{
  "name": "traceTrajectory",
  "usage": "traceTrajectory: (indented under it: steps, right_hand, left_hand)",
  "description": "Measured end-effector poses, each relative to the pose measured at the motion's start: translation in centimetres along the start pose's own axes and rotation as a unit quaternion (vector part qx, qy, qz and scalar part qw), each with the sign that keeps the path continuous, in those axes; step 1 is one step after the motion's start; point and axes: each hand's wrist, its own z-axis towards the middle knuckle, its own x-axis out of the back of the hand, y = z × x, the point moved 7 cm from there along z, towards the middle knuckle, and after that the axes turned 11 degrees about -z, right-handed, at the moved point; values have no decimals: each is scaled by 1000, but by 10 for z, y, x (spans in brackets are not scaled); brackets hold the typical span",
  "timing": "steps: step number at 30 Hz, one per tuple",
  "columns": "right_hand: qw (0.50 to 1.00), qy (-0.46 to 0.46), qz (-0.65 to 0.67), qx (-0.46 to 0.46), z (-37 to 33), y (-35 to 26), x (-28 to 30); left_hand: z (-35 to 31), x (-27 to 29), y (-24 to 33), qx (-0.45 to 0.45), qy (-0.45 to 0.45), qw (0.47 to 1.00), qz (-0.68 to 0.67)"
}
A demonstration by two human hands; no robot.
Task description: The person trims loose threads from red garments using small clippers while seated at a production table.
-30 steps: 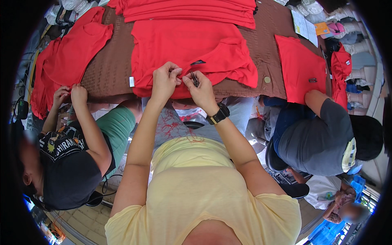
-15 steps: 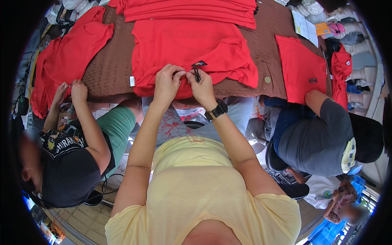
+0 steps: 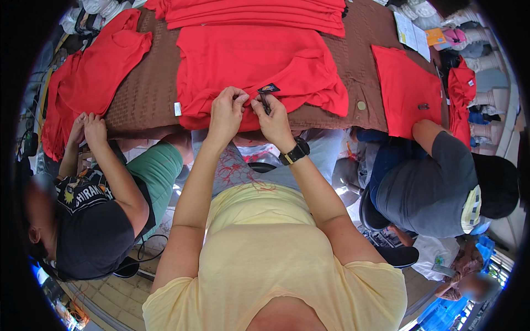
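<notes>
Reader: What are the surface and the room?

Author: A brown tablecloth [image 3: 367, 69] with a woven-look pattern, its near edge hanging toward the wearer's lap; a floor of pale blocks [image 3: 113, 302] shows at lower left; one co-worker in black [image 3: 99, 243] sits at the left, another in dark grey [image 3: 422, 190] at the right; a third person [image 3: 466, 270] appears smaller, at lower right.

Reader: And the counts?

Author: One red shirt [image 3: 248, 58] lies flat at centre, directly before the wearer, bearing one black label [image 3: 269, 87] and one white tag [image 3: 177, 108]; one folded red pile [image 3: 254, 14] lies beyond, its layers too merged to count; one red garment at the left [image 3: 102, 69], two red garments at the right [image 3: 397, 88]; one open booklet [image 3: 412, 36]; one small round disc [image 3: 361, 105].

Reader: The wearer's two hands?

Author: The right hand [image 3: 270, 113], wearing one dark wristwatch [image 3: 296, 152], grips one slender dark tool [image 3: 264, 102] just below the label; the left hand [image 3: 227, 107] is beside it, over the shirt's near edge, fingers curled; whether they close on anything cannot be told.
</notes>
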Motion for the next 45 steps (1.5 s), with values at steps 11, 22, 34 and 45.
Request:
traceTrajectory:
  steps: [11, 22, 34, 45]
  right_hand:
    - [993, -74, -77, -43, -5, -11, 2]
    - [998, 49, -14, -44, 3, 6, 3]
    - [999, 11, 0, -35, -3, 8, 4]
    - [1000, 16, 6, 8, -3, 6, 3]
  left_hand:
    - [-2, 1, -18, 64, -27, 995, -71]
    - [-6, 1, 1, -19, 1, 1000, -8]
    - [-6, -4, 8, -68, 29, 992, 106]
    - [-8, -4, 1, -55, 1, 998, 6]
